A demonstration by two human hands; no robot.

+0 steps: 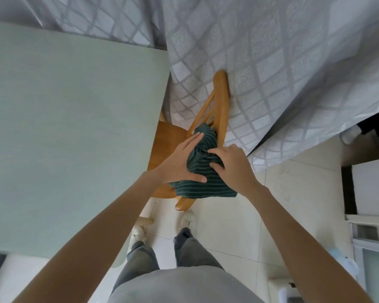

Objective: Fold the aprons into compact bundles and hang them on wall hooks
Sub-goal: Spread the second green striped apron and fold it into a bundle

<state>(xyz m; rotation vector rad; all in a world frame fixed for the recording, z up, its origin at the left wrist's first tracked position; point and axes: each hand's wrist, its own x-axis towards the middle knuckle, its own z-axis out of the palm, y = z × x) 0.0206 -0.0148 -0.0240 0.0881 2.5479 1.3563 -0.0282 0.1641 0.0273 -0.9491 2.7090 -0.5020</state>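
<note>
Head view: striped apron (202,182) bunched between fingers (196,139) of both hands.

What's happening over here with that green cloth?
A person is bundling a dark green striped apron over a wooden chair beside a pale green table. The left hand lies across the cloth, thumb under it, while the right hand grips the bunched part. It isn't hung up yet.
</note>
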